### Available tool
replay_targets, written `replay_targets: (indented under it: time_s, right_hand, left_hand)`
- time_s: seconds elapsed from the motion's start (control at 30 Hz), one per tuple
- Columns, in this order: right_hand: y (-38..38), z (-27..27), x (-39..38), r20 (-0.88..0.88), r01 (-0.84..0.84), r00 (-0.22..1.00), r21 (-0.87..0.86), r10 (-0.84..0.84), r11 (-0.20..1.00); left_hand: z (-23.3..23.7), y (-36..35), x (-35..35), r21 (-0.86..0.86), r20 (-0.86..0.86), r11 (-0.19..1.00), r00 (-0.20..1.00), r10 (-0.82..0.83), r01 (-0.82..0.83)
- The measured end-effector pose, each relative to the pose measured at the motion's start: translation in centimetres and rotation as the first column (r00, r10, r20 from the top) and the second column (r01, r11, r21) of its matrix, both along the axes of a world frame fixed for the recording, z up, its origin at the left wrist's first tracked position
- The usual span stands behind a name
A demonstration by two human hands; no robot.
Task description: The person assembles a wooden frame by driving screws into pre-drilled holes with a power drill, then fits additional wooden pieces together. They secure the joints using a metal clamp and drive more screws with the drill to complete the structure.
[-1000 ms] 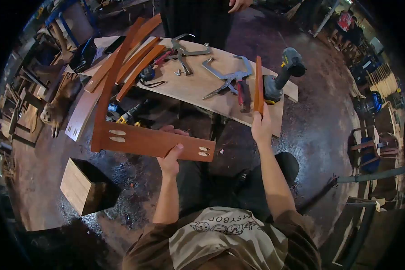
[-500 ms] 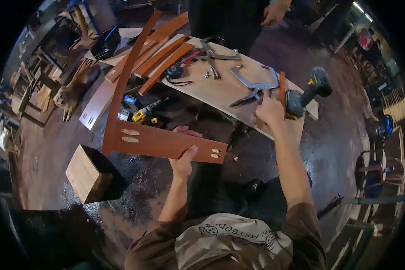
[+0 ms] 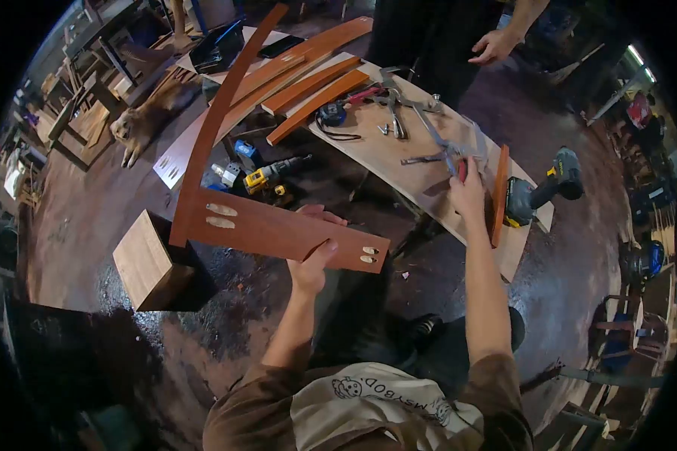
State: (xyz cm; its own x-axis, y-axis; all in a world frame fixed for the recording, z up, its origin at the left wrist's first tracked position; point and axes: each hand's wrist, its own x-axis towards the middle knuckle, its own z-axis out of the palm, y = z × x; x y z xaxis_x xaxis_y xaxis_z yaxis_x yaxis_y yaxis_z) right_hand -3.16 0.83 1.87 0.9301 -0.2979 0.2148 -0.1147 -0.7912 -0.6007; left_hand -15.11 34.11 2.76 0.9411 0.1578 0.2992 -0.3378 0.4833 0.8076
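My left hand (image 3: pixel 313 263) is closed around a reddish-brown wooden board (image 3: pixel 271 229), its thumb pressed on the near face. The board has pairs of oblong pocket holes near both ends and meets a long curved wooden leg (image 3: pixel 212 124) at its left end. Over the workbench, my right hand (image 3: pixel 468 192) is closed on the handle of a metal locking clamp (image 3: pixel 447 146); its jaws look blurred. Right beside that hand lies a short wooden strip (image 3: pixel 500 195), and past it a cordless drill (image 3: pixel 541 188).
The plywood tabletop (image 3: pixel 368 161) carries another clamp (image 3: pixel 395 113), a tape measure (image 3: pixel 331 114) and curved wooden pieces (image 3: pixel 320 101). Below is a yellow drill (image 3: pixel 267 177). A wooden block (image 3: pixel 144 263) and a dog (image 3: pixel 147 124) are on the floor. Another person's hand (image 3: pixel 496 46) hangs beyond the table.
My right hand has closed on the locking clamp and shifted it, turning its jaws. The view has swung, so the tabletop sits further right. My left hand still holds the board.
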Motion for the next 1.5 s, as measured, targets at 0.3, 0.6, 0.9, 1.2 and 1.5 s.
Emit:
replay_targets:
  time_s: [0.3, 0.6, 0.9, 1.2, 1.5]
  right_hand:
    - [8.5, -5.1, 11.3, 0.281, -0.083, 0.96, 0.272, 0.003, 0.959]
    - [3.5, 8.3, 2.0, -0.27, -0.197, 0.939, 0.087, 0.214, 0.977]
    - [-7.0, 3.4, -14.0, 0.191, 0.305, 0.949, -0.341, -0.252, 0.889]
    - [-6.2, 2.4, -15.0, -0.006, 0.246, 0.963, -0.39, -0.27, 0.887]
    - [-5.8, 1.4, -15.9, 0.047, 0.299, 0.951, -0.384, -0.305, 0.874]
  left_hand:
    - [3.1, -0.9, 3.2, 0.15, 0.074, 0.988, 0.996, -0.048, 0.036]
    - [4.9, -7.2, 9.2, 0.377, 0.146, 0.926, 0.987, -0.059, -0.001]
    - [2.3, -15.9, 10.7, 0.174, 0.109, 0.948, 0.952, -0.287, 0.266]
    - [-0.9, -20.7, 10.1, 0.117, -0.081, 0.913, 0.92, -0.384, 0.391]
    - [-2.0, -23.7, 8.2, 0.021, -0.25, 0.903, 0.876, -0.412, 0.43]
